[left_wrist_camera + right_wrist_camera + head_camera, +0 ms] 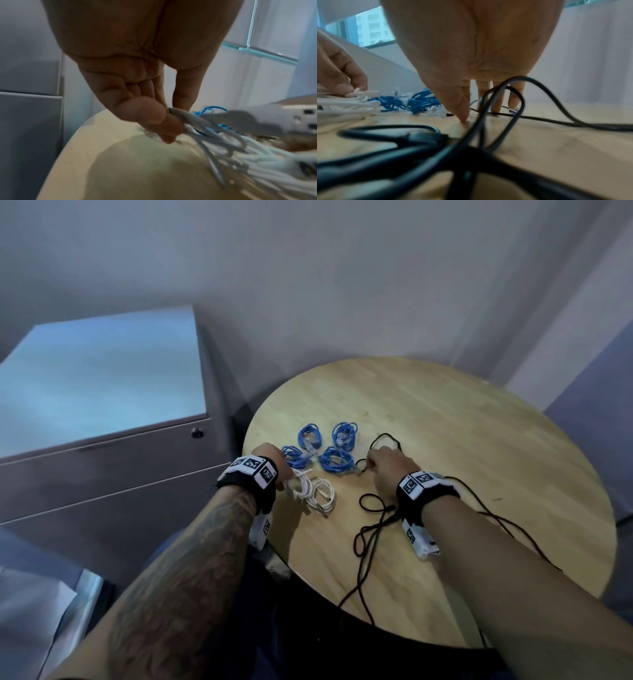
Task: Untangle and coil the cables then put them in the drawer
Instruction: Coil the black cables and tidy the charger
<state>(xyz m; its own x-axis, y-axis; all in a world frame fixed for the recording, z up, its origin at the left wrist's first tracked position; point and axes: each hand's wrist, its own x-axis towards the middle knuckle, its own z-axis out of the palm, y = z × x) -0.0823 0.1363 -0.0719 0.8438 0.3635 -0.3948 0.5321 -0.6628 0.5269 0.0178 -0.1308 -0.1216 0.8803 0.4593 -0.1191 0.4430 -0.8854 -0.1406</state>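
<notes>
On the round wooden table [462, 457] lie several coiled blue cables [335, 460], a bundle of coiled white cables [317, 496] and a loose, tangled black cable [386, 435]. My left hand [286, 477] pinches the white cable [223, 143] between thumb and fingers [161, 116] at the coil's left edge. My right hand [371, 465] points down, its thumb tip [464, 119] and straight fingers touching the table beside a thin run of the black cable [419, 152]. A small connector [513, 111] lies by those fingers. The blue cables [423, 102] sit just left of the hand.
A grey filing cabinet [102, 474] with shut drawers and a lock stands left of the table. Black cable loops run under my right forearm and hang over the table's near edge [359, 611]. Bare wood spreads over the table's far and right parts.
</notes>
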